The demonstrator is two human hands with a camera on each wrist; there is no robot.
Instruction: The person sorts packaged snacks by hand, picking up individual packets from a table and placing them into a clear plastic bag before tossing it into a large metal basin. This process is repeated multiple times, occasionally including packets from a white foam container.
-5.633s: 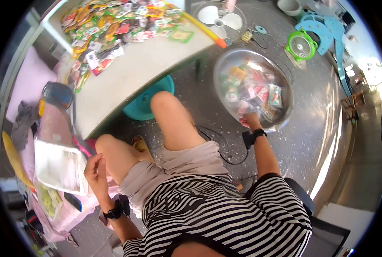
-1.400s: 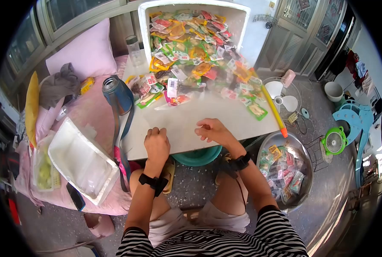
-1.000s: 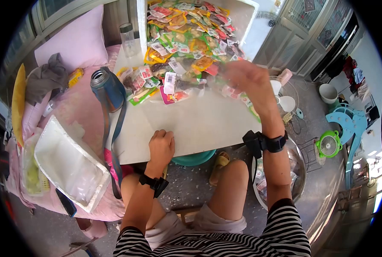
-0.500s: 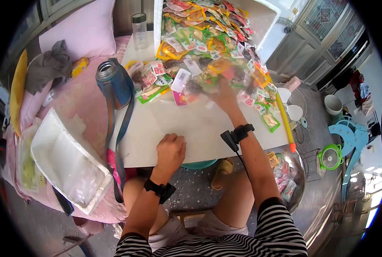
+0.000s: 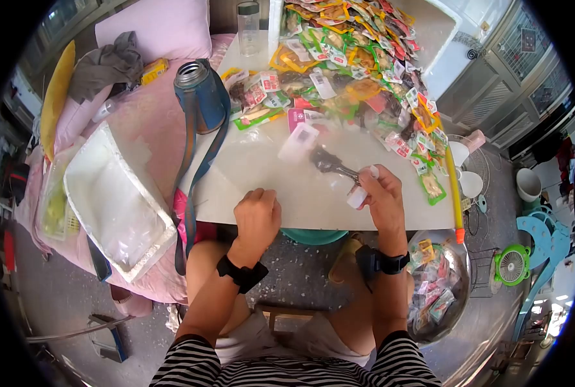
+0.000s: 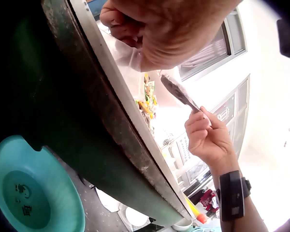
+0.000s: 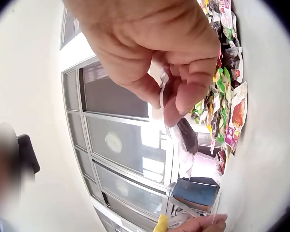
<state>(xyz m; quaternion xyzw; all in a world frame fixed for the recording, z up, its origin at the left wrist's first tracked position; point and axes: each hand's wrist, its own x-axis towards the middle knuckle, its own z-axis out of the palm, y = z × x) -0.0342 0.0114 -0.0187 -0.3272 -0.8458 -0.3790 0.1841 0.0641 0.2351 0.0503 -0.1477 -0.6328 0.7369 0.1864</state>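
Note:
In the head view, my right hand point(image 5: 384, 200) pinches a see-through snack packet point(image 5: 334, 165) with dark contents and a white end, raised over the table. The right wrist view shows thumb and fingertips on the edge of this packet point(image 7: 187, 136). My left hand point(image 5: 257, 221) is curled at the table's front edge. Clear plastic film point(image 6: 129, 58), like a thin bag, comes out beneath its fingers in the left wrist view. Behind both hands spreads a heap of colourful snack packets point(image 5: 358, 61), spilling from a white foam box point(image 5: 439, 29) lying on its side.
A blue thermos point(image 5: 200, 97) with a strap stands at the table's left. A white foam tray point(image 5: 116, 200) lies on the pink bedding. A metal basin point(image 5: 465, 274) of bagged packets is at right, a teal basin point(image 5: 313, 236) under the table. A yellow-orange stick point(image 5: 456, 200) lies along the right edge.
From the basin my right hand came to the table, reached into the heap, and drew back toward me with a packet. The left hand came onto the table edge and has stayed there.

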